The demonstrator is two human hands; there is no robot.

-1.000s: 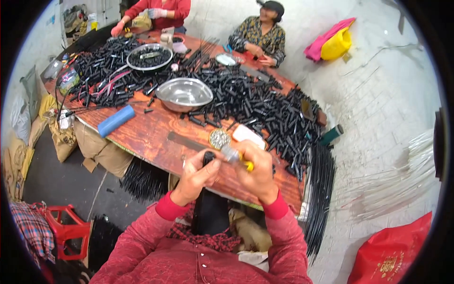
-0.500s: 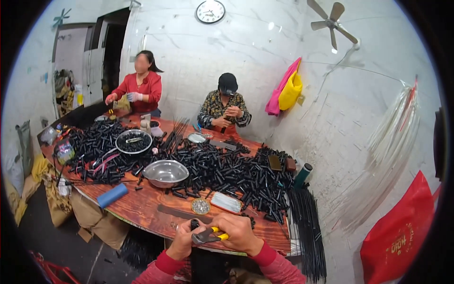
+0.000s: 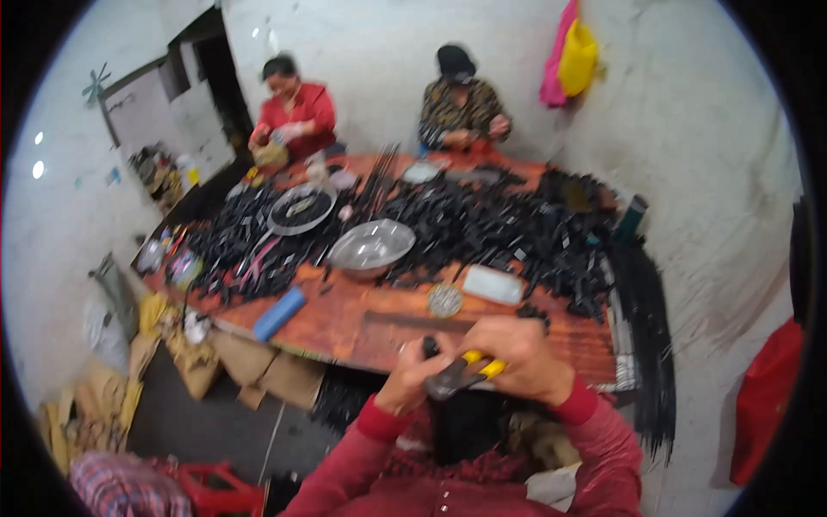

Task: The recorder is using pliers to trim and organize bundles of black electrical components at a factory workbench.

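View has tipped up since 1 s ago; hands unchanged. Right hand [image 3: 525, 362] closed round yellow-handled pliers [image 3: 465, 372], left hand [image 3: 415, 379] pinching a black piece [image 3: 430, 348] at table edge [image 3: 345, 332]. Work's ongoing w/ same grip.

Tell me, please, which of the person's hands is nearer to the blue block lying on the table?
Left. The left hand is at the table's near edge, right of the blue block, pinching a small black piece. The right hand is farther right, its grip closed on the yellow-handled pliers.
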